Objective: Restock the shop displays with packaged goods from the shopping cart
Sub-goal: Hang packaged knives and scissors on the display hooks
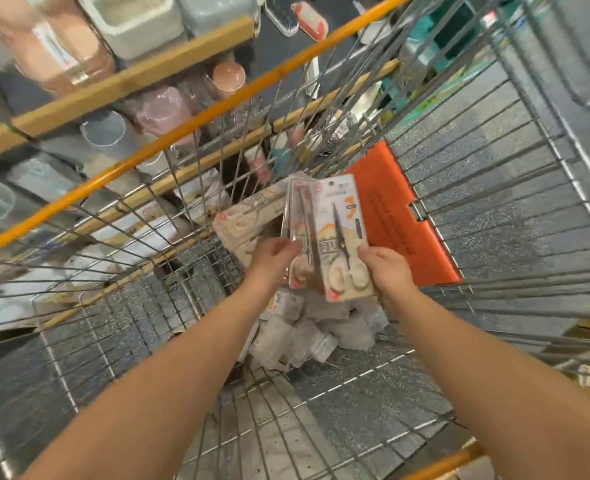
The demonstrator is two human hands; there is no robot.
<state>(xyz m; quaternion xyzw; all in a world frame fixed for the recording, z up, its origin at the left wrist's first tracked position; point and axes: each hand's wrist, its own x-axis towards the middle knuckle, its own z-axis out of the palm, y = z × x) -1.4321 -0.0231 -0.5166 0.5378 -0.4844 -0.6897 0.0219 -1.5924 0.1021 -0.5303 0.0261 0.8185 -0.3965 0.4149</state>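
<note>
Fingers of both hands pinch packaged goods above the shopping cart [494,188]: left hand [272,259] grips the lower edge of a fanned stack of scissors packs [305,230], thumb on top, fingers curled beneath; right hand [387,268] grips the lower right corner of the front scissors pack [343,237], thumb pressed on its face. Front pack: cream-handled scissors on a printed card, blades pointing away from the fingers. Further beige packs [241,223] fan out left of the left fingers, held in the same bundle. Below the fingers, on the cart floor: heap of clear plastic-wrapped items [307,334]. Just right of the right fingers: orange plastic flap [397,216] on the cart's wire wall. Beyond the fingers, past the orange cart rim [182,129]: wooden-edged display shelves [130,77] carrying pink and clear cups [158,109] and pale storage boxes [137,19]; details there blurred. Both forearms bare, reaching down into the cart.
</note>
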